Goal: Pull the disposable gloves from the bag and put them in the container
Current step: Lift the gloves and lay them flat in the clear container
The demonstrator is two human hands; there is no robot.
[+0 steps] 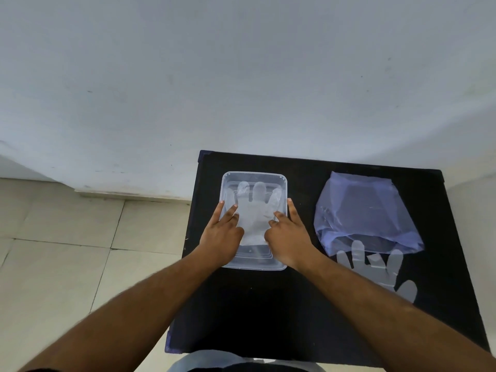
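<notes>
Clear glossy plastic container (254, 176) – thin filmy bluish bag (365, 210), matt black table (268, 304), translucent gloves (375, 267)

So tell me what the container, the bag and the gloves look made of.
Container: clear rigid plastic, seemingly, with a moulded rim. Bag: thin bluish plastic film, creased, see-through. Gloves: very thin, cloudy-clear film, likely polyethylene.

Nothing here can be read. The clear plastic container (254, 181) carries no label or print that I can make out, the bluish plastic bag (367, 213) to its right is plain film, and the see-through glove (375, 267) lying at the bag's near edge bears no marking. The black table top (268, 312) shows no sign or number either.
</notes>
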